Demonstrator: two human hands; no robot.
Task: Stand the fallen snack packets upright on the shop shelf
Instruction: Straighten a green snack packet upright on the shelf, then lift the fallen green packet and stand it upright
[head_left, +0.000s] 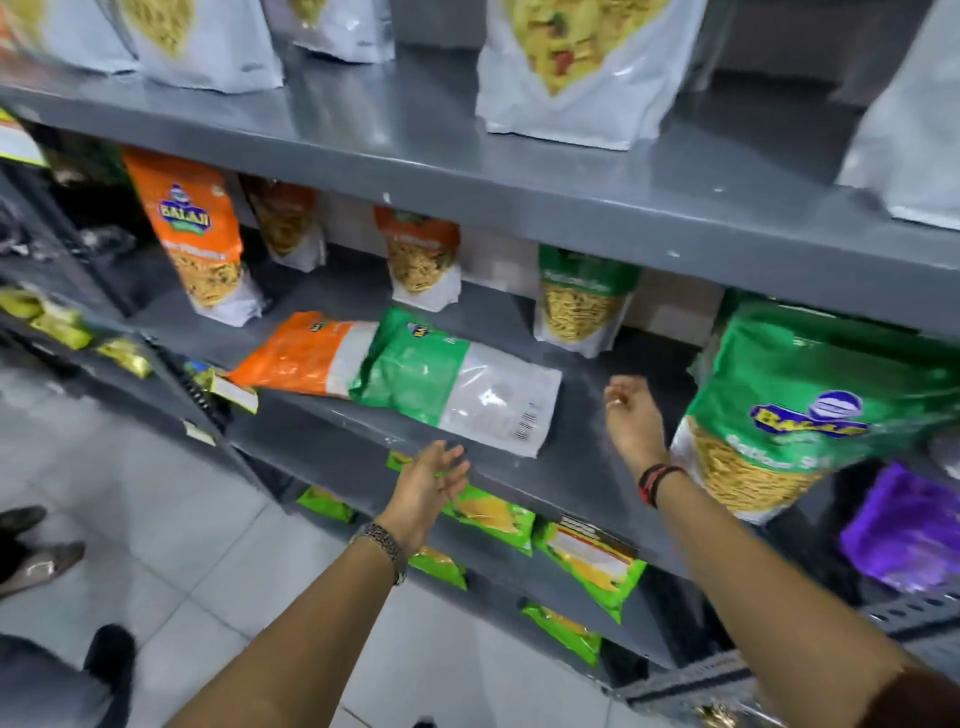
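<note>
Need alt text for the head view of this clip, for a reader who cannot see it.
Two snack packets, an orange packet and a green packet, lie flat on the middle grey shelf, the green overlapping the orange. Both empty hands reach toward them, left hand open, right hand loosely curled. Other packets stand upright around them.

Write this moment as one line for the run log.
left hand: open, empty | right hand: empty | green packet, orange packet: lying flat | step: reaching

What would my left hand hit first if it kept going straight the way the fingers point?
Probably the front edge of the middle shelf, then the fallen green packet just above it; the left hand is open, and depth is unclear.
</note>
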